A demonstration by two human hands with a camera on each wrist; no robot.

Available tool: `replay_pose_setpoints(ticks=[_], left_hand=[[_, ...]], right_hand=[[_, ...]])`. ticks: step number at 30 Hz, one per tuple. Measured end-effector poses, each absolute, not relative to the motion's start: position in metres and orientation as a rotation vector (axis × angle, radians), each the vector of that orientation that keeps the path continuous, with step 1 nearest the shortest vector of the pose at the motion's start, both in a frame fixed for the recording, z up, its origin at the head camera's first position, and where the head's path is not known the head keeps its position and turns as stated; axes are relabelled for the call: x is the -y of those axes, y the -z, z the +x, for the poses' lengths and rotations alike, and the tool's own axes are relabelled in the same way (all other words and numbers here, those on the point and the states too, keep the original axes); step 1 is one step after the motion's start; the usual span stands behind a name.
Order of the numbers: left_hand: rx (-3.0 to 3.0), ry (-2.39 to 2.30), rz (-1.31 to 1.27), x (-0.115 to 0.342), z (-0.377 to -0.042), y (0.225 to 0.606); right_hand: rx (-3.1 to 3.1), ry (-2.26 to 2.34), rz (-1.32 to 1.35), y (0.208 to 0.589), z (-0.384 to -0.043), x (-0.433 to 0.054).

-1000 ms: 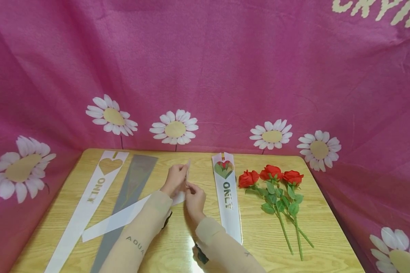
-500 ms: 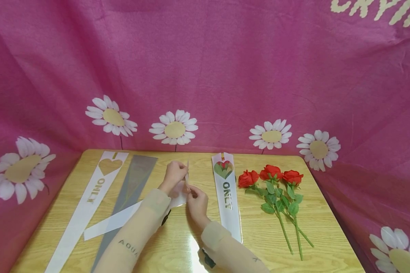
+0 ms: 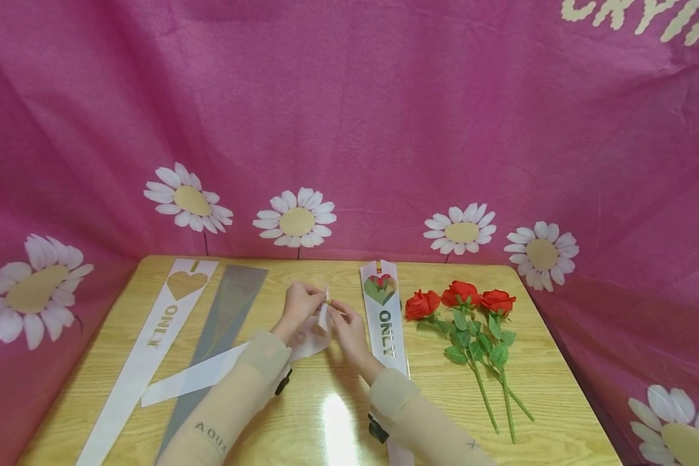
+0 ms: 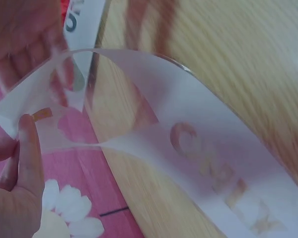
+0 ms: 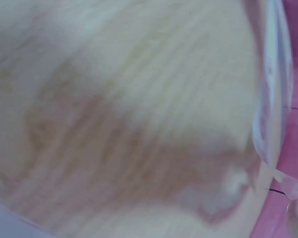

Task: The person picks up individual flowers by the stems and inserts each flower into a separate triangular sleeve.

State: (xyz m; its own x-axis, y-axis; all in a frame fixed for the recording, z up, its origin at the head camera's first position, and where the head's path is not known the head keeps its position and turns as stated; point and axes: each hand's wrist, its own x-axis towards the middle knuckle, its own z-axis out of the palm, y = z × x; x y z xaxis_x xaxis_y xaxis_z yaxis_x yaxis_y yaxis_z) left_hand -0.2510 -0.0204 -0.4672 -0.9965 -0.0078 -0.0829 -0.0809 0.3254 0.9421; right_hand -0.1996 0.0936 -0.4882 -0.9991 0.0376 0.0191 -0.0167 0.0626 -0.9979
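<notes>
A white translucent flower sleeve [image 3: 311, 343], with a heart window and "ONLY" lettering, slants across the table. My left hand [image 3: 300, 305] pinches its top end between thumb and finger, beside a small gold mark. Close by, my right hand [image 3: 352, 329] holds the sleeve's top end with its fingertips. In the left wrist view the sleeve's walls [image 4: 203, 109] bow apart, and the right hand's fingers [image 4: 37, 52] show partly through the film. Most of the right wrist view is blurred, with clear film [image 5: 270, 99] along its right side.
Another white "ONLY" sleeve [image 3: 145, 362] and a grey sleeve [image 3: 224, 310] lie at the left. Right of my hands lies a sleeve with a rose inside [image 3: 384, 323]. Three red artificial roses [image 3: 460, 294] rest farther right. A pink daisy-print cloth [image 3: 349, 129] hangs behind the wooden table [image 3: 472, 446].
The right hand has moved up and its forearm has swung right, now partly covering the filled sleeve. The held sleeve's top end has shifted slightly right, and its heart window shows more.
</notes>
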Motion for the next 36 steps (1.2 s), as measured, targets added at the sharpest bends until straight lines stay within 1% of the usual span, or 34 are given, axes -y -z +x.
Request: replay_pose_setpoints(ticks=[5,14,22,25,32,36], left_hand=[[-2.411,-1.835,-0.061,0.014,-0.245,0.471],[-2.229,-1.952,-0.085,0.009,-0.235,0.480],[-2.112,-2.066,-0.094,0.007,-0.231,0.487],[-2.190,-2.009,-0.089,0.007,-0.230,0.488],[-2.555,-1.751,0.043,0.003,-0.225,0.483],[-2.719,-1.539,0.035,0.000,-0.220,0.477]], right_hand=[[2.323,-2.048,-0.040,0.472,-0.201,-0.096],[2.399,-1.998,-0.052,0.501,-0.212,-0.105],[2.398,-1.968,-0.098,0.506,-0.212,-0.114],[2.386,-1.943,-0.128,0.505,-0.212,-0.117],[2.331,-1.923,-0.220,0.507,-0.212,-0.120],[2.328,-1.883,-0.286,0.508,-0.212,-0.121]])
